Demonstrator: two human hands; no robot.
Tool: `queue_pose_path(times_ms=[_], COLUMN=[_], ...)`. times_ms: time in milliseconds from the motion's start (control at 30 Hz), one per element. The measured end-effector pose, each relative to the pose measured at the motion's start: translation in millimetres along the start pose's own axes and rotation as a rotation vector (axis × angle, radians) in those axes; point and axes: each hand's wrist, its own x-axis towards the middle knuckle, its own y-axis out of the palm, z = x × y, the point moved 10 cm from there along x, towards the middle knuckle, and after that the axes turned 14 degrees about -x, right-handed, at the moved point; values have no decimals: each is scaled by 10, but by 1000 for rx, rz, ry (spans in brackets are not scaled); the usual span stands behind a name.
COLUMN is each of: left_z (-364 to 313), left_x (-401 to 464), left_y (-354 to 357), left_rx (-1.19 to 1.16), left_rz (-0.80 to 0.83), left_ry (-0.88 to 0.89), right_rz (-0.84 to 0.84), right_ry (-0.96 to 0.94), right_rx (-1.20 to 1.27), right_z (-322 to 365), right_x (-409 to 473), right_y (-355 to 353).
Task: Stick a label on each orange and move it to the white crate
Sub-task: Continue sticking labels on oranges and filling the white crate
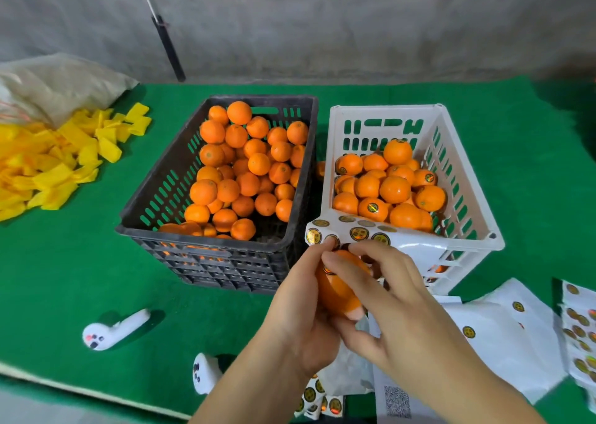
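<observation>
Held orange (pixel 335 289): a smooth, glossy round fruit was gripped in front of the two crates, over the green mat, with a round gold-and-black label (pixel 329 270) seen on its upper side.
Left hand (pixel 300 320): its fingers were curled around the fruit from the left and beneath.
Right hand (pixel 403 314): its fingertips were pressed on the top of the fruit beside the label, thumb underneath; a pinch on the label itself could not be made out.
Black crate (pixel 206 256): slotted hard plastic, rectangular, was heaped with dozens of bare oranges, too many to be counted.
White crate (pixel 464 204): slotted plastic of like shape, placed just beside the black one, was partly filled with about eighteen visible oranges, several marked with labels.
Sticker sheet (pixel 358 233): glossy backing paper was draped over the white crate's near rim, round stickers upon it.
Mat (pixel 80 262): green, felt-like cloth was spread beneath everything.
Yellow strips (pixel 61 165): a loose heap was left at far left.
Controllers (pixel 113 330): two white ones were laid on the mat.
</observation>
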Motion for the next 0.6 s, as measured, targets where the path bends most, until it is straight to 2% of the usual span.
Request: queue_pose_path(times_ms=[100,167,233,300,367,400,467,533,600], left_z=[-29,-168,-427,-655,-815,-885,-991,-1000,-922], left_x=[32,72,108,138,166,180,241,355,522], left_y=[87,119,141,133,155,191,271,351,410], left_rx=[-5,43,61,23,0,-12,-22,32,246], left_rz=[77,91,86,86,123,160,236,293,299], left_ry=[-19,76,252,379,433,453,477,457,412], right_rz=[-25,-65,-169,-257,-175,-116,-55,52,125], right_ry=[-35,-75,-62,116,444,597,791,810,755], right_rx=[36,96,184,168,149,219,614,1185,1475], right_z=[-90,-193,-395,-760,-1245,-1422,-1504,-1278,-1072], right_x=[70,116,177,251,243,193,105,107,159], right_y=[-58,-122,-222,-248,-76,40,314,650,809])
